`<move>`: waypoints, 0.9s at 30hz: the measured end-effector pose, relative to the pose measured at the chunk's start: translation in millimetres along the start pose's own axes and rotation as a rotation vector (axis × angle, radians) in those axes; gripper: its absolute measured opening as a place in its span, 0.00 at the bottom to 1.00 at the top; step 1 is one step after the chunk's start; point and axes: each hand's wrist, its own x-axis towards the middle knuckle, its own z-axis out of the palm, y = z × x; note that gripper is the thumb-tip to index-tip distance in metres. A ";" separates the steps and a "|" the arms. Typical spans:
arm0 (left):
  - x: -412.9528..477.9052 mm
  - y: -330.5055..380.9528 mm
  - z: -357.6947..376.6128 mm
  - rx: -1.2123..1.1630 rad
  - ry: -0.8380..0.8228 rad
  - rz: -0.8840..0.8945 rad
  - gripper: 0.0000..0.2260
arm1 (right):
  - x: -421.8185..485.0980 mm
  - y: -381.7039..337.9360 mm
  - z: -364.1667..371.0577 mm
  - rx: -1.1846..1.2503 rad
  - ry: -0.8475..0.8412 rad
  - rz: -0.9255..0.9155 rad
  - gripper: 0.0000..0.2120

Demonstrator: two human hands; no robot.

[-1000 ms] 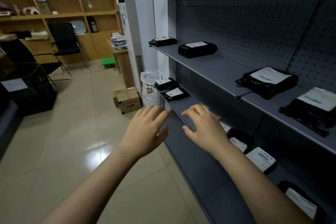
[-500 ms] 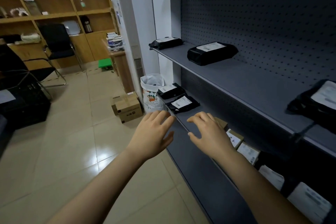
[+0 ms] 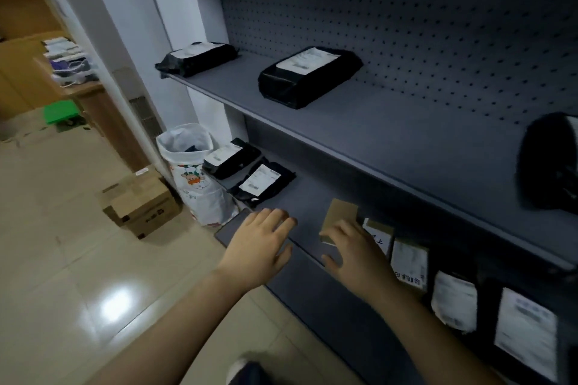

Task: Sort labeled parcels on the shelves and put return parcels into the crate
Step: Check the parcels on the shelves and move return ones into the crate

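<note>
Grey metal shelves (image 3: pixel 369 137) hold black labeled parcels: two on the upper shelf (image 3: pixel 308 75) (image 3: pixel 198 58), and two on the lower shelf's left end (image 3: pixel 262 183) (image 3: pixel 230 158). A row of upright parcels with white labels (image 3: pixel 408 262) stands on the lower shelf at the right. My right hand (image 3: pixel 353 251) reaches to a small brown cardboard parcel (image 3: pixel 341 216) at the row's left end, fingers spread against it. My left hand (image 3: pixel 259 242) hovers open over the lower shelf's front edge. No crate is in view.
A white printed sack (image 3: pixel 195 178) stands on the floor by the shelf end, with cardboard boxes (image 3: pixel 140 200) to its left. Another black parcel (image 3: pixel 553 162) sits at the upper shelf's right. A wooden desk (image 3: pixel 84 91) and green object (image 3: pixel 59 112) lie beyond.
The view has swung right and closer to the shelves. Both hands have moved forward to the lower shelf, and my right hand has reached the brown parcel.
</note>
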 end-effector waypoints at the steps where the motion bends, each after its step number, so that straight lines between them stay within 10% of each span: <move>1: 9.3 -8.7 6.8 -0.016 -0.017 0.039 0.15 | 4.1 2.4 3.5 -0.003 0.009 0.056 0.14; 12: 85.8 -91.0 110.3 -0.238 -0.105 0.382 0.18 | 32.2 26.7 69.9 0.028 0.216 0.613 0.18; 27: 118.8 -76.0 286.3 -0.457 -0.315 0.228 0.26 | 90.4 127.9 181.4 0.086 0.225 0.793 0.31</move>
